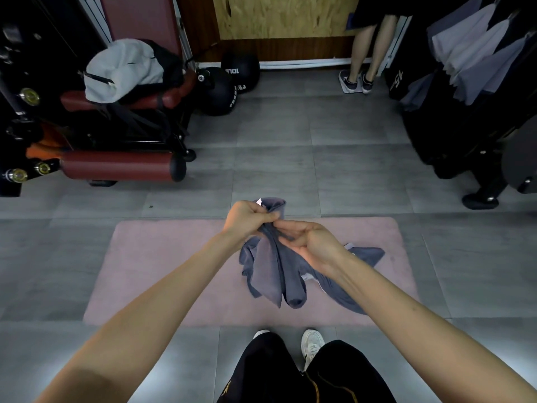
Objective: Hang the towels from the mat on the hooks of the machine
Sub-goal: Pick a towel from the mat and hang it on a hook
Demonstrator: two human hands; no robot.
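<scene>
A grey towel [273, 271] hangs bunched above the pink mat [162, 266]. My left hand [247, 219] grips its top, and a corner with a white tag sticks up past my fingers. Just to the right, my right hand [308, 239] lies palm up with its fingers pinching the same bunched cloth. Another grey towel [366, 255] lies on the mat, partly hidden under my right forearm. At the upper right, several grey towels [476, 53] hang on the black machine [453, 135].
A red padded gym bench [122, 167] with a white garment [122, 68] stands at the left. Two black medicine balls [223, 88] sit by the back wall. A person's legs [366, 53] stand at the back right. Grey floor tiles surround the mat.
</scene>
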